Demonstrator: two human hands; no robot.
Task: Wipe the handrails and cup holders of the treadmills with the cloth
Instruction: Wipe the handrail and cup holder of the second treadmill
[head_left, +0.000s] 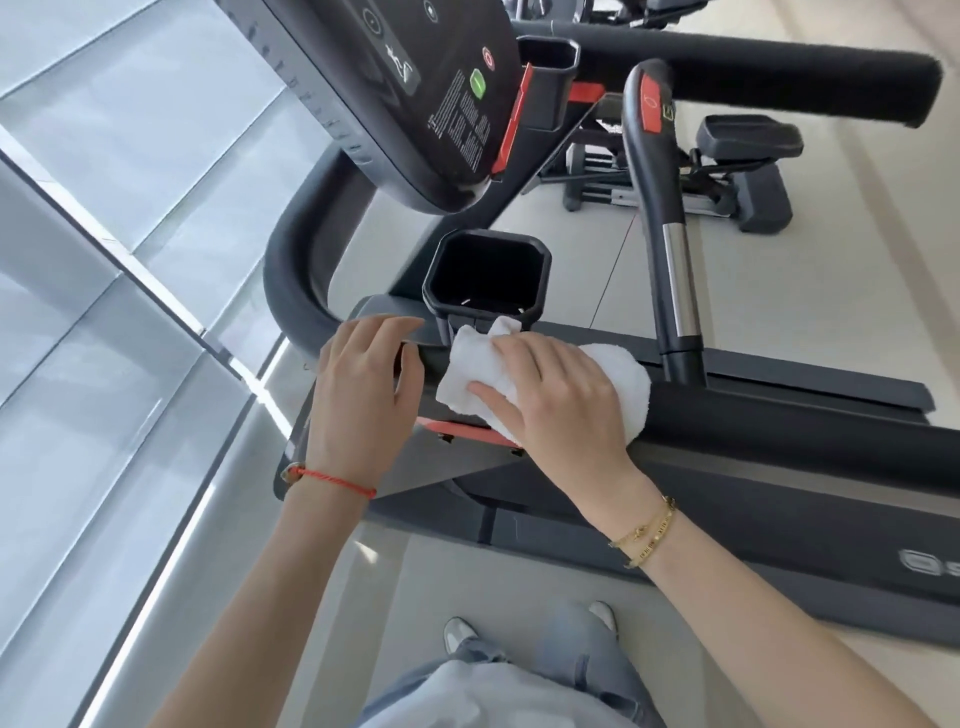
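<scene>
A white cloth (631, 376) lies draped over the near black padded handrail (753, 418) of the treadmill. My right hand (556, 395) presses flat on the cloth with fingers spread, just below the near black cup holder (488, 273). My left hand (363, 395) rests on the handrail's end beside the cloth, its fingers bent over the grey bracket at the cup holder's left. A second cup holder (548, 57) sits at the far side of the console (395, 88), by the far handrail (753, 70).
A curved black grip post (660, 208) with a red button and a chrome section rises to the right of the cup holder. The treadmill deck (779, 519) runs rightward. Another machine (727, 171) stands beyond. Window panes (104, 260) line the left. My feet stand on pale floor.
</scene>
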